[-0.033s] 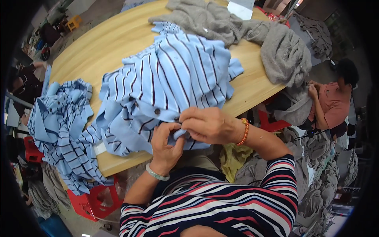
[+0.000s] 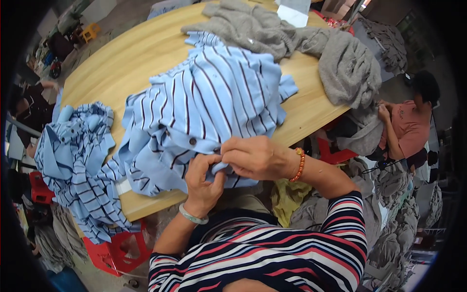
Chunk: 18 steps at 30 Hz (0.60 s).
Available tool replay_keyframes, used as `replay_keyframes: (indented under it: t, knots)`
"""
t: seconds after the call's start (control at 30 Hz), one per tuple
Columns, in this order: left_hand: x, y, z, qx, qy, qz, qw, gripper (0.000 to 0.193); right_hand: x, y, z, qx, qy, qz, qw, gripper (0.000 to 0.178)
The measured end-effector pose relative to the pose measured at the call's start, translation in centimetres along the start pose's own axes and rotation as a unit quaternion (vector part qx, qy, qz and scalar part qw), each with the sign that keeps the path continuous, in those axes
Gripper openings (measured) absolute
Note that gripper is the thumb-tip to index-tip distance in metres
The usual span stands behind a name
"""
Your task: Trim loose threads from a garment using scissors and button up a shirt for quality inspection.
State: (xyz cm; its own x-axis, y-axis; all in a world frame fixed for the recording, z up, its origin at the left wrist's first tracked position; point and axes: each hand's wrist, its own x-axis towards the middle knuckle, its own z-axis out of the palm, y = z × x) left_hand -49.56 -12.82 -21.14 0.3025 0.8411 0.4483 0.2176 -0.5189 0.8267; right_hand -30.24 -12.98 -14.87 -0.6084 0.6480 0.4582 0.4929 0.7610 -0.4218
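A light blue knit garment with dark and white stripes (image 2: 214,92) lies bunched on the table in front of me. Dark round buttons, one of them a brown button (image 2: 192,141), sit along its plain blue placket. At the near edge of the garment, my left hand (image 2: 202,182) pinches a fold of the blue edge between thumb and forefinger. Right beside it, my right hand (image 2: 255,158) is closed, its fingertips pressed together on the same placket. Whether a needle, a thread or a button is between those fingertips is too small to tell.
A second blue striped garment (image 2: 80,160) hangs over the table's left edge. Grey knitwear (image 2: 348,68) lies along the far right side of the wooden table (image 2: 121,46). Red stools (image 2: 116,253) stand below. A co-worker in a pink shirt (image 2: 411,126) handles grey cloth at right.
The view has shifted very slightly. Both my hands keep their grip on the placket, with hardly any movement of the fingers.
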Motion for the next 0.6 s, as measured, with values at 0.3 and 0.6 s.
replay_keyframes:
  t: [0.3,0.6]
  knots:
    - [0.43,0.71,-0.43,0.053,-0.024,0.073,0.996,0.023,-0.10,0.03,-0.13,-0.038,-0.037,0.030,0.998,0.012]
    - [0.78,0.43,-0.44,0.144,0.000,0.141,0.980,0.031,-0.05,-0.13,0.17,0.032,0.031,-0.008,0.999,0.009]
